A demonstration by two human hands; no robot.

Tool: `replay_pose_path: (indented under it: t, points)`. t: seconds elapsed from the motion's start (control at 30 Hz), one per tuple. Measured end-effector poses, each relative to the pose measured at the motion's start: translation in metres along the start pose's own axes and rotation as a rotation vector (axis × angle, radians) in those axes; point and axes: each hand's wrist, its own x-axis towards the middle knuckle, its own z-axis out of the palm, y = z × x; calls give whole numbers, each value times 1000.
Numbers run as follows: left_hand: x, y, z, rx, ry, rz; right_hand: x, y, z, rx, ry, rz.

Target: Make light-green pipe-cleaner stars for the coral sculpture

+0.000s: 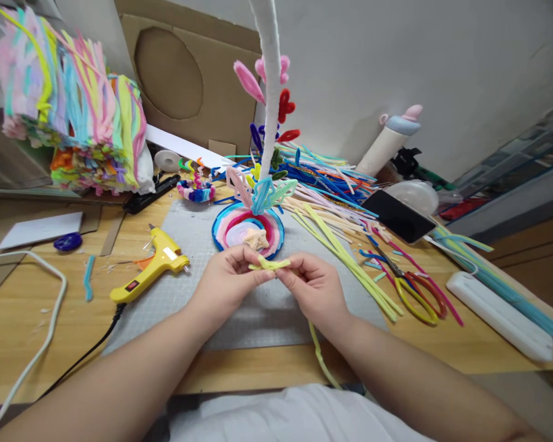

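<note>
Both hands meet over the grey cutting mat (166,319), pinching a small folded shape bent from a yellow pipe cleaner (270,264). Fingertips of my left hand (233,273) grip its left end. My right hand (313,285) is closed on its right end, and a yellow tail hangs below that palm toward my lap. Just beyond the fingers is a round base (221,224) of coiled blue, pink and white pipe cleaners with a beige star-shaped piece (255,239) at its front. A white wrapped stem (271,80) rises behind, with coloured petal and butterfly shapes around it.
A yellow glue gun (154,267) lies left, its cord running forward. Loose yellow-green pipe cleaners (350,270), scissors (417,294) and a phone (396,215) are on the right. Bundled pipe cleaners (78,110) stand back left; a white bottle (387,144) stands back right.
</note>
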Motion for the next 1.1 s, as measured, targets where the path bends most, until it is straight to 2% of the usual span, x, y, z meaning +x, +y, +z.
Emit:
replay_pose_path:
  t: [0.17,0.4,0.63,0.8,0.97,1.03,1.1]
  points:
    - [0,-4,-1,-80,-115,-88,3,-2,-2,29,0,86]
    - [-3,-1,3,-58,-149,-112,4,-6,-4,118,-7,157]
    - [0,3,-1,79,-78,-124,13,-6,-9,139,-188,280]
    - [0,4,-4,-93,-80,-237,20,-13,-21,239,-295,449]
    - [-1,6,-6,-239,-162,-329,23,-14,-27,447,-445,606]
    - [-1,7,-6,-277,-173,-325,22,-13,-25,504,-471,617]
    - [-2,7,-5,-303,-153,-307,19,-13,-21,507,-439,564]
